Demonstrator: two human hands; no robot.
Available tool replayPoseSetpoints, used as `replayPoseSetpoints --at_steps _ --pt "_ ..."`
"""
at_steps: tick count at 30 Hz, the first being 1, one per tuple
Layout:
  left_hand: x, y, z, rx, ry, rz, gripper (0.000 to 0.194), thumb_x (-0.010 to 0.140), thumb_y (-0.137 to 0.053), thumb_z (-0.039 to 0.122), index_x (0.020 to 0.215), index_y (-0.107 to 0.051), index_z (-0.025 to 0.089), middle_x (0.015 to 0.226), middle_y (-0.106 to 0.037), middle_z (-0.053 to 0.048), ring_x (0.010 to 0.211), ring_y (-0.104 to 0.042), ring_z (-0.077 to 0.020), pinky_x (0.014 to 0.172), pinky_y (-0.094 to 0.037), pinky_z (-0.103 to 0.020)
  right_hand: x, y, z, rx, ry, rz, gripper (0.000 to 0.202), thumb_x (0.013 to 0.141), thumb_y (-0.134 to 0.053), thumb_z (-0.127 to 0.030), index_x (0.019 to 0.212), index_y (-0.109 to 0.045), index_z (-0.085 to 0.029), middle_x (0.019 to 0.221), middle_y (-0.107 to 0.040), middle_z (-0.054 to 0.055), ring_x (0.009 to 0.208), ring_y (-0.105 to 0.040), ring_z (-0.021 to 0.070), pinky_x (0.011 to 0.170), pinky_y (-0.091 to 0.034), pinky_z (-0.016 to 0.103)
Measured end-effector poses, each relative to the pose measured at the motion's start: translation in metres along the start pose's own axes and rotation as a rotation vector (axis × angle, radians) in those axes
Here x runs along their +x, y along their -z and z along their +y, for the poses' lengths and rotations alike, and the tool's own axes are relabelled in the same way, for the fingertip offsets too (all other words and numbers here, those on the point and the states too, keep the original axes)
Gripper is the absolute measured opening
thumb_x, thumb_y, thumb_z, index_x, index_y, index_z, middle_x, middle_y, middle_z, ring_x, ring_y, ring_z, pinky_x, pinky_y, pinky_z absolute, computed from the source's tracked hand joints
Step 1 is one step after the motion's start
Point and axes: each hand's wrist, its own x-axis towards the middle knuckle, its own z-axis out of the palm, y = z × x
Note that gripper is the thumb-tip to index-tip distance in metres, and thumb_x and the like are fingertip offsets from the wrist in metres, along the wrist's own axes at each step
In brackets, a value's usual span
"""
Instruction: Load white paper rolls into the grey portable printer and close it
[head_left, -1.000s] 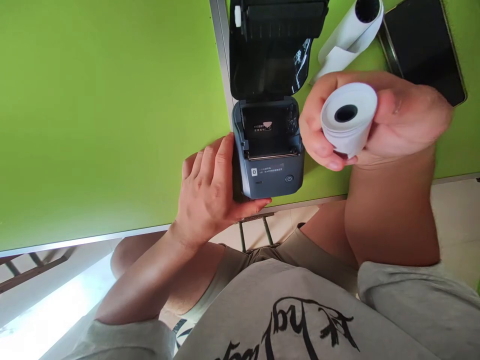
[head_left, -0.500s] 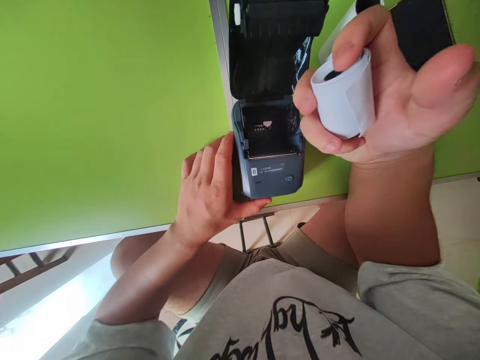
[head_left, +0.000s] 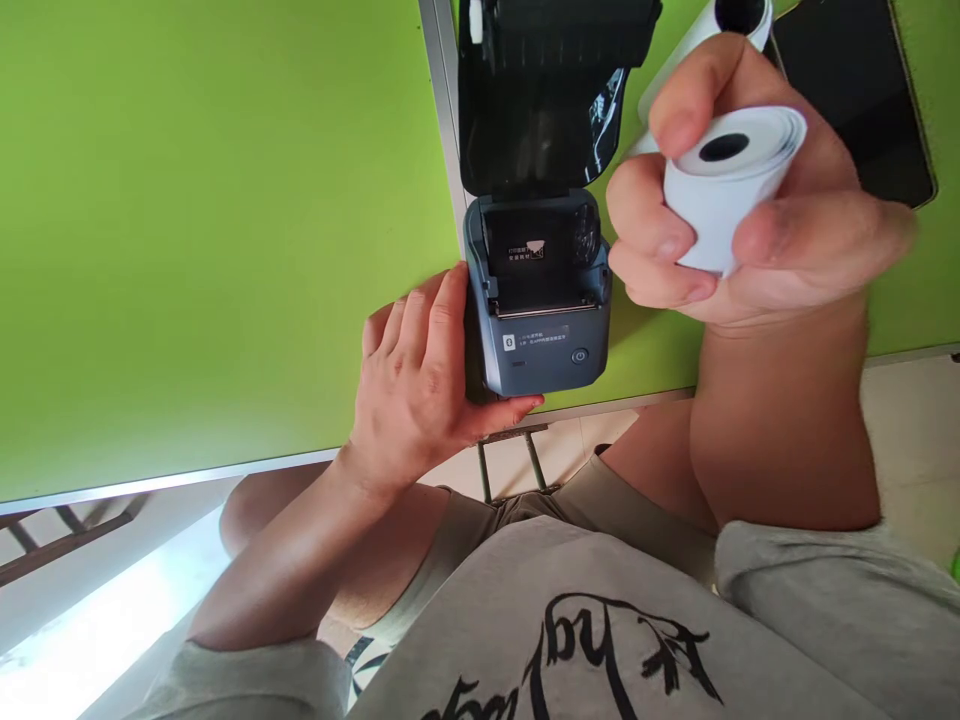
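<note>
A small grey-blue label printer (head_left: 536, 350) lies on the green table with its dark lid (head_left: 540, 130) swung up and back. Its roll compartment (head_left: 536, 275) shows no roll, only a small printed label on the inner wall. My left hand (head_left: 412, 375) is closed round the printer's near left corner, fingers along the side and thumb across the front edge. To the right of the printer and above the table, my right hand (head_left: 795, 245) grips a white paper roll (head_left: 712, 205) between thumb and fingers. The roll's round end with its dark core hole faces up.
Behind my right hand lie a larger white roll (head_left: 686, 60) and a black phone-like slab (head_left: 855, 100). A metal seam (head_left: 442, 100) crosses the green table (head_left: 225, 230) beside the lid. The table's near edge (head_left: 225, 468) runs just above my legs.
My right hand has turned the paper roll and shifted it slightly right; its thumb has come in from outstretched to press on the roll. My left hand and the printer have stayed put.
</note>
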Motion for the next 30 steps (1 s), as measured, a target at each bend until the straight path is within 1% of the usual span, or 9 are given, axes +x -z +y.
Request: replayPoseSetpoints --at_steps 6,8,12,15,18,21,24,26,30 --pt "0.000 0.001 -0.001 0.008 -0.013 0.008 0.102 0.088 -0.043 0.092 0.156 -0.036 0.016 0.134 -0.069 -0.020 0.112 -0.069 -0.0369 0.094 -0.045 -0.043 0.008 0.016 0.001 0.133 0.005 -0.053 0.037 0.091 -0.052 -0.055 0.084 -0.055 -0.019 0.080 -0.062 -0.008 0.075 -0.066 0.0079 0.049 -0.044 0.016" --pt "0.000 0.000 0.000 0.006 -0.008 0.007 0.102 0.087 -0.043 0.092 0.156 -0.036 0.017 0.134 -0.069 -0.020 0.113 -0.068 -0.0372 0.094 -0.045 -0.044 0.016 0.025 0.003 0.285 0.029 -0.119 0.025 0.080 -0.067 -0.041 0.084 -0.054 -0.020 0.074 -0.056 -0.010 0.064 -0.057 0.0041 0.043 -0.036 0.012" --pt "-0.001 0.001 0.000 -0.014 -0.003 0.004 0.105 0.086 -0.044 0.094 0.156 -0.037 0.016 0.135 -0.068 -0.021 0.114 -0.068 -0.0381 0.094 -0.047 -0.046 0.025 0.034 0.006 0.521 0.043 -0.248 0.032 0.060 -0.078 -0.026 0.081 -0.053 -0.021 0.072 -0.055 -0.011 0.055 -0.050 0.0022 0.037 -0.026 0.011" --pt "-0.001 0.003 -0.002 -0.073 -0.007 -0.017 0.106 0.085 -0.046 0.094 0.156 -0.038 0.016 0.138 -0.065 -0.021 0.117 -0.067 -0.0380 0.095 -0.049 -0.049 0.025 0.031 0.003 0.505 0.027 -0.330 0.029 0.073 -0.072 -0.038 0.084 -0.050 -0.022 0.069 -0.053 -0.013 0.048 -0.049 0.0012 0.041 -0.030 0.013" --pt "0.001 0.007 -0.004 -0.172 -0.002 -0.021 0.102 0.086 -0.048 0.092 0.156 -0.037 0.019 0.141 -0.061 -0.020 0.125 -0.064 -0.0364 0.099 -0.052 -0.051 0.023 0.020 -0.005 0.443 -0.015 -0.168 0.027 0.095 -0.049 -0.050 0.091 -0.049 -0.024 0.070 -0.054 -0.012 0.054 -0.055 0.0033 0.050 -0.045 0.018" --pt "0.008 0.011 -0.005 -0.232 -0.054 0.085 0.100 0.085 -0.054 0.091 0.153 -0.037 0.019 0.142 -0.058 -0.018 0.133 -0.059 -0.0341 0.101 -0.056 -0.051 0.021 0.006 -0.015 0.366 0.097 -0.023 0.034 0.095 -0.055 -0.057 0.092 -0.053 -0.023 0.073 -0.057 -0.007 0.068 -0.062 0.0080 0.060 -0.055 0.022" --pt "0.018 0.013 -0.003 -0.225 -0.131 0.289 0.088 0.092 -0.053 0.084 0.155 -0.034 0.025 0.142 -0.057 -0.013 0.135 -0.058 -0.0298 0.104 -0.058 -0.049 0.015 -0.004 -0.022 0.209 0.239 -0.156 0.040 0.089 -0.068 -0.057 0.105 -0.056 -0.022 0.089 -0.061 -0.003 0.084 -0.066 0.0110 0.072 -0.058 0.024" --pt "0.024 0.014 0.000 -0.135 -0.190 0.473 0.078 0.096 -0.058 0.075 0.154 -0.040 0.026 0.134 -0.062 -0.009 0.131 -0.061 -0.0276 0.110 -0.057 -0.051 0.009 -0.009 -0.025 0.091 0.197 -0.256 0.047 0.093 -0.062 -0.060 0.119 -0.053 -0.022 0.098 -0.060 -0.002 0.084 -0.063 0.0092 0.071 -0.055 0.022" --pt "0.029 0.011 0.005 -0.114 -0.247 0.635 0.053 0.101 -0.063 0.056 0.142 -0.051 0.025 0.122 -0.069 -0.007 0.121 -0.069 -0.0239 0.111 -0.057 -0.049 -0.004 -0.019 -0.029 -0.086 0.034 -0.323 0.058 0.100 -0.040 -0.068 0.132 -0.046 -0.021 0.107 -0.055 0.001 0.085 -0.057 0.0092 0.066 -0.056 0.022"
